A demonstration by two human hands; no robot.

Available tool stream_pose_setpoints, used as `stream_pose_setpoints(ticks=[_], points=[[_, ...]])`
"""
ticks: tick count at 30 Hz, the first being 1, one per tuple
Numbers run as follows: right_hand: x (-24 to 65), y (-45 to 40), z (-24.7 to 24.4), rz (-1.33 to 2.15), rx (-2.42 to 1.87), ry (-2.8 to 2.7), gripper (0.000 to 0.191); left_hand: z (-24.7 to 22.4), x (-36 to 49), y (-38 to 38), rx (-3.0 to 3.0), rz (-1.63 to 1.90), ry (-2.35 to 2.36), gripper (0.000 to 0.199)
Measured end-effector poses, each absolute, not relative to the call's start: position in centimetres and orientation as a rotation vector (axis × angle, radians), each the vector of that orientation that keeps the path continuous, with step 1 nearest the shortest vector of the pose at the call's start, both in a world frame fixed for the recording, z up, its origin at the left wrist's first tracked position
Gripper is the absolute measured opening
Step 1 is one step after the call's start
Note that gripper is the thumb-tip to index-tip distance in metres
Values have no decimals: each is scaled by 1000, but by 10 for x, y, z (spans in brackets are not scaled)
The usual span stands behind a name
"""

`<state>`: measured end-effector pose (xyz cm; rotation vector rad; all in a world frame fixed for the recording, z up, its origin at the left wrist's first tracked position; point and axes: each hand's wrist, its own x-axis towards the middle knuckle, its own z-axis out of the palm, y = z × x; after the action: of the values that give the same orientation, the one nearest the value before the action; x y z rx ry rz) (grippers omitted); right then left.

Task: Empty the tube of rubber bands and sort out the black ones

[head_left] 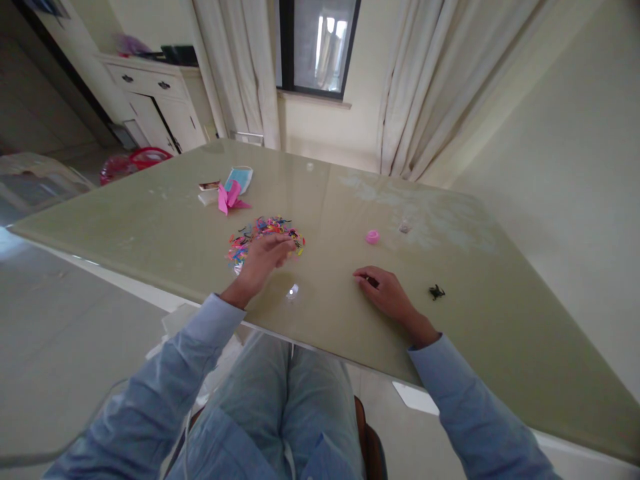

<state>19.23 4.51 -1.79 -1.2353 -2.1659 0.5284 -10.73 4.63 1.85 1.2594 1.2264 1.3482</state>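
My left hand [264,261] hangs over the near side of a pile of small, bright, many-coloured strips [265,225], perhaps little rubber bands. Its thumb and fingertips are pressed together; anything between them is too small to make out. My right hand [384,292] rests on the table with its fingers curled in. A dark spot shows between thumb and fingers, and I cannot tell whether it is a thing or a shadow. Between the hands, close to the near edge, lies a small clear shiny piece [293,292]. Beyond my right hand sits a small round pink object [372,237].
A small black object with leg-like ends [437,292] lies right of my right hand. A clear little packet [404,227] is behind it. Folded pink paper [230,199] and a blue face mask [240,178] lie at the back left of the glossy table [320,320].
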Motion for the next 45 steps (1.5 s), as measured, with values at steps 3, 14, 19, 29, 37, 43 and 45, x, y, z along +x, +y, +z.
stream_pose_setpoints(ticks=[3,14,19,29,37,43,45], points=[[193,45,-18,530,-1231,-2167,21,23,-85,24,884,1440,968,27],[192,44,-20,516,-1248,-2163,17,45,-15,-23,648,1469,676,20],[192,44,-21,527,-1233,-2151,16,60,-8,-31,624,1462,606,19],[189,40,-14,576,-1231,-2149,16,78,17,-33,430,1280,471,14],[187,35,-7,669,-1273,-2137,15,85,29,-30,332,1167,482,12],[186,33,-1,676,-1294,-2161,13,85,34,-31,382,1170,477,15],[186,32,0,673,-1291,-2173,12,85,36,-32,357,1163,456,14]])
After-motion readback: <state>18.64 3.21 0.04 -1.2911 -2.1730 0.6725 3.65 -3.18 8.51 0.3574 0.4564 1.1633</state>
